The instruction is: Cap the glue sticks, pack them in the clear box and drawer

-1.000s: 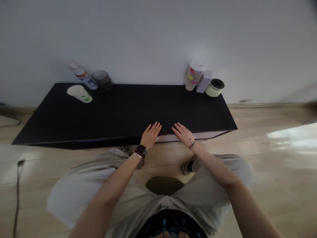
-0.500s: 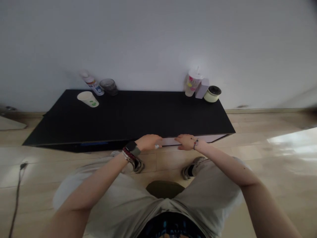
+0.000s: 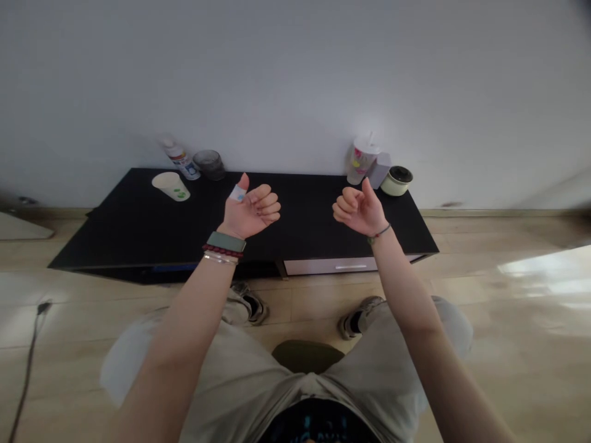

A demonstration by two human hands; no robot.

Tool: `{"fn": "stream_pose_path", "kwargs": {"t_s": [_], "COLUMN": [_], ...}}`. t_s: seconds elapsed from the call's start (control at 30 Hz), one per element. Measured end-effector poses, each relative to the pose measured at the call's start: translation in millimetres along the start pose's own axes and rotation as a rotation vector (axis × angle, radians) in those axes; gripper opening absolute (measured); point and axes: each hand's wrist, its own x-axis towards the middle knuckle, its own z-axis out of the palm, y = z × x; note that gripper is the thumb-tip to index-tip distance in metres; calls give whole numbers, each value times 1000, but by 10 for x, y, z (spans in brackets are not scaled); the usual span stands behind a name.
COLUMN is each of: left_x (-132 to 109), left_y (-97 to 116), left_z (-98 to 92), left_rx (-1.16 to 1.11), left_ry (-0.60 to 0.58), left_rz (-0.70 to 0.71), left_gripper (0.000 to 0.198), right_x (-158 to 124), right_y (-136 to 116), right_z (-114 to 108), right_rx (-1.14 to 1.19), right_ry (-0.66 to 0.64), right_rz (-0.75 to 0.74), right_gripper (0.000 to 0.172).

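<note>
Hands lifted off the black cabinet (image 3: pixel 314 203) now — left hand (image 3: pixel 252 209) and right hand (image 3: pixel 361 210) curled, empty, apart above it.

There are two hands (image 3: pixel 252 209) above one table (image 3: pixel 314 191). On this table I count six things: one bottle (image 3: pixel 181 160), one glass (image 3: pixel 209 165), one paper cup (image 3: pixel 170 186), one plastic cup (image 3: pixel 362 161) with one straw (image 3: pixel 370 138), one box (image 3: pixel 380 171) and one jar (image 3: pixel 396 181). Under them are one drawer (image 3: pixel 323 266) and two shoes (image 3: pixel 252 304).
</note>
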Motion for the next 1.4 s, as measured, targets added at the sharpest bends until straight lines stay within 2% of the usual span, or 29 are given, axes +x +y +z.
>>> {"fn": "stream_pose_path", "kwargs": {"t_s": [0.1, 0.2, 0.23, 0.3, 0.33, 0.4, 0.53, 0.67, 0.9, 1.13, 1.27, 1.33, 1.4], "left_x": [92, 172, 194, 230, 243, 264, 283, 295, 307, 280, 303, 324, 327], "left_y": [-80, -236, -298, -421, -477, -569, -640, -619, -606, -609, -589, -620, -719], "left_z": [-33, -148, -201, -313, -365, -448, -514, -478, -394, -411, -417, -432, -461], "left_rx": [-53, -71, -79, -100, -113, -139, -186, -213, -151, -167, -169, -173, -126], "left_ry": [1, 6, 18, 49, 60, 64, 34, 17, 80, 74, 105, 104, 79], "left_rz": [4, 35, 56, 89, 99, 109, 133, 169, 186, 206, 214, 190, 97], "left_gripper": [54, 31, 30, 43, 50, 56, 61, 61, 58, 58, 54, 49, 41], "right_x": [102, 117, 108, 80, 66, 44, 36, 58, 78, 103, 102, 33, -116], "right_y": [152, 349, 423, 571, 640, 756, 863, 851, 840, 838, 845, 914, 1059], "right_z": [-121, -226, -256, -306, -326, -356, -384, -385, -377, -367, -391, -403, -404], "right_rx": [112, 168, 171, 176, 185, 216, 265, 256, 315, 279, 288, 262, 200], "right_ry": [179, 304, 338, 389, 405, 426, 452, 481, 433, 496, 456, 409, 348], "right_rz": [34, 12, 6, 10, 13, 14, -7, -18, -64, -42, -77, -30, 171], "right_gripper": [53, 21, 27, 59, 69, 79, 84, 82, 83, 80, 77, 68, 54]}}
